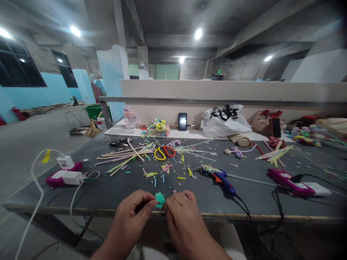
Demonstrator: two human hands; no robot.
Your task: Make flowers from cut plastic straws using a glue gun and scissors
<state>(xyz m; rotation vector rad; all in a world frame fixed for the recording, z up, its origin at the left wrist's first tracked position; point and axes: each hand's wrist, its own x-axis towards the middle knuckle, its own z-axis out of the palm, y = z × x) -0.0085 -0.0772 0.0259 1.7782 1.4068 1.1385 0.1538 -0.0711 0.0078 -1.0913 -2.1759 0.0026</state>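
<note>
Between my two hands, just over the table's front edge, is a small teal-green piece (159, 199) that looks like a little flower. My left hand (137, 211) pinches its left side between thumb and forefinger. From the right, my right hand (183, 213) has its fingers closed at the piece's other side; its fingertips are partly hidden. Short cut bits of coloured stick (163, 178) lie scattered just beyond. A blue hot glue gun (225, 181) rests to the right, its nozzle crusted with coloured scraps. Scissors (164, 152) with red and yellow handles lie farther back.
Long pastel sticks (127, 156) are piled at the back left. Purple power strips (63, 176) with white cables sit at the left, and another power strip (291, 183) at the right. A phone (182, 122), a white bag (226, 121) and a flower bunch (158, 128) stand along the back.
</note>
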